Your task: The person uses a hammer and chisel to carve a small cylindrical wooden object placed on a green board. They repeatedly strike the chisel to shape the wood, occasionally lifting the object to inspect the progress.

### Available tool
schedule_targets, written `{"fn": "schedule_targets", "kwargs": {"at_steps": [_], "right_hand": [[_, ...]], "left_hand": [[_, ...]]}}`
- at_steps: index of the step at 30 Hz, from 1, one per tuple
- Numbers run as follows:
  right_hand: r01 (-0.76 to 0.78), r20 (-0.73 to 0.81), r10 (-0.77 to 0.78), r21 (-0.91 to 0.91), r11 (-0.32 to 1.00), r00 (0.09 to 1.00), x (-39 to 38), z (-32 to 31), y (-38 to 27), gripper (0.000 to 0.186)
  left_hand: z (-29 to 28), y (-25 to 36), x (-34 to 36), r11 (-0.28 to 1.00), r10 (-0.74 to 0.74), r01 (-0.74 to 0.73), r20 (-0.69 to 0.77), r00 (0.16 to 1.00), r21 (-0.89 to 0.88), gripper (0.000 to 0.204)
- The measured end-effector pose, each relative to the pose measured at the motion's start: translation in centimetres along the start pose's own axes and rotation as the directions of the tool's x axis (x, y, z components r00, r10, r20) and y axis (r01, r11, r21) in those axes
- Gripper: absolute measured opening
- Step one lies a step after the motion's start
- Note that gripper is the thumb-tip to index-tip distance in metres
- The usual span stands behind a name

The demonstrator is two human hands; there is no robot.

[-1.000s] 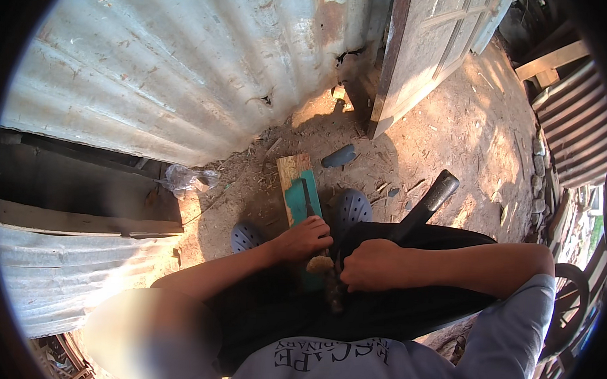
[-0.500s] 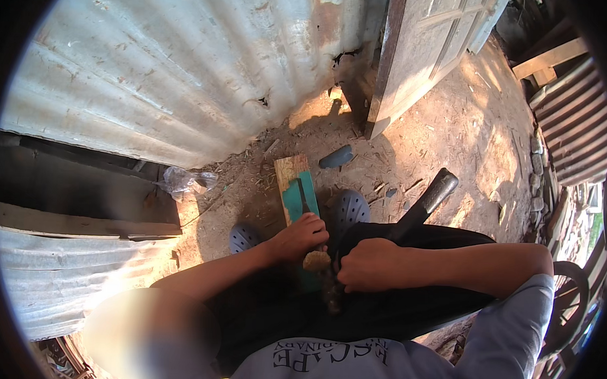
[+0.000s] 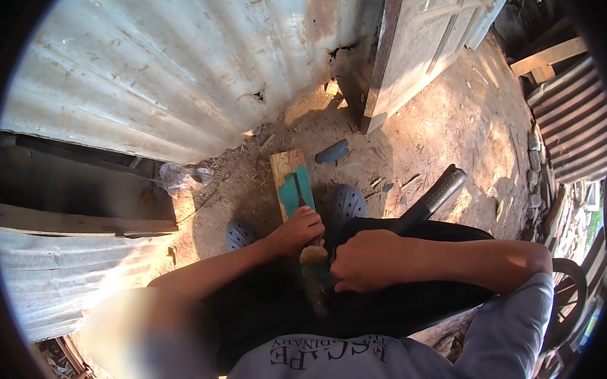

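A wooden board with teal paint on part of its face extends away from my lap, between my feet. My left hand is closed round a chisel, its dark blade lying along the painted face. The chisel's pale, worn butt sticks out behind that hand. My right hand grips a hammer close to its head, and the long black handle points away to the upper right. The hammer's dark head is blurred beside the chisel butt; whether they touch, I cannot tell.
Grey perforated clogs are on my feet. A dark blue-grey piece lies on the dirt floor among wood chips. Ahead rise a corrugated metal wall and an open wooden door. Clear plastic lies by a dark opening at left.
My right hand and the hammer head have shifted slightly left, nearer the chisel butt. The left hand keeps its hold on the chisel, and the board stays in place between my feet.
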State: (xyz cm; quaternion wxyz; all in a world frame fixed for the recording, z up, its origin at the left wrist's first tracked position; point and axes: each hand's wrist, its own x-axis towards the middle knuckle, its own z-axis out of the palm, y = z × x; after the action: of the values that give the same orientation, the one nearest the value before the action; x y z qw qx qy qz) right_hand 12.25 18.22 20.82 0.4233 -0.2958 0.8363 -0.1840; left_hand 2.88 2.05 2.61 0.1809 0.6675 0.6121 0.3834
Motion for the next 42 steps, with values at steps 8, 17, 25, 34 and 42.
{"fn": "schedule_targets", "kwargs": {"at_steps": [8,17,25,34,42], "right_hand": [[0.004,-0.008,-0.004,-0.020,1.000,1.000,0.5,0.5,-0.3,0.036],[0.017,0.074,-0.016,-0.019,1.000,0.997,0.8,1.6,-0.7,0.033],[0.041,0.092,-0.037,-0.044,0.998,0.995,0.6,2.2,-1.1,0.033],[-0.060,0.041,0.065,-0.102,0.993,0.997,1.2,2.5,-0.3,0.015],[0.008,0.039,-0.003,-0.127,0.992,0.999,1.3,3.1,0.7,0.029]], "left_hand": [[1.3,-0.8,-0.5,0.998,0.015,-0.015,-0.005,1.000,0.059,0.021],[1.5,-0.6,-0.9,0.994,0.026,-0.033,0.068,0.997,0.102,0.019],[1.6,-0.8,-1.1,0.994,0.039,-0.049,0.104,0.994,0.098,0.022],[1.1,-1.2,-1.0,0.994,0.041,-0.049,0.085,0.996,0.093,0.022],[1.2,-1.6,-1.0,0.989,0.058,-0.070,0.089,0.994,0.130,0.022]]}}
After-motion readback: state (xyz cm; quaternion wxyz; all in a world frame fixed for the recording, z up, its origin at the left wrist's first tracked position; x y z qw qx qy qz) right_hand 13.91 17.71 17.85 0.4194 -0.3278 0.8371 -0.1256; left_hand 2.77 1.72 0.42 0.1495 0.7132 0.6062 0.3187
